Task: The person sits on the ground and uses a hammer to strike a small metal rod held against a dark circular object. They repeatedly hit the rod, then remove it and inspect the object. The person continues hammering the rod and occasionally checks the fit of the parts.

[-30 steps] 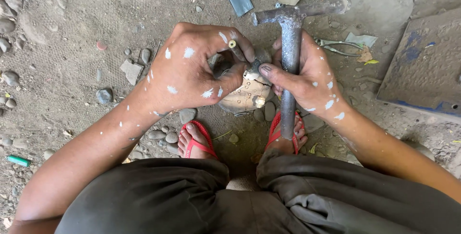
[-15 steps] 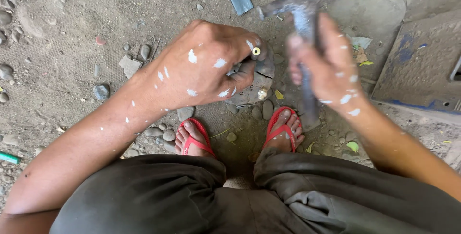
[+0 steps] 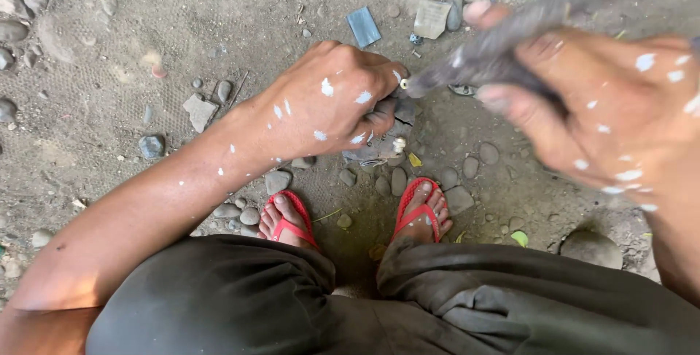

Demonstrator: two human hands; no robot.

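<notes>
My left hand, flecked with white paint, is closed on a small dark piece with a pale round tip, held low over a flat stone on the dirt ground. Raised close to the camera at upper right, my right hand grips the handle of a grey metal hammer. Both the hammer and that hand are motion-blurred. The handle's lower end is close to the small piece, and the hammer head runs out of frame at the top right.
I squat on packed dirt, feet in red flip-flops below the stone. Pebbles lie all around, along with a blue rectangular scrap, a grey flat slab piece and a larger stone at the lower right.
My right hand has swung the hammer up and to the right, much nearer the camera. The left hand has stayed over the stone with the small piece.
</notes>
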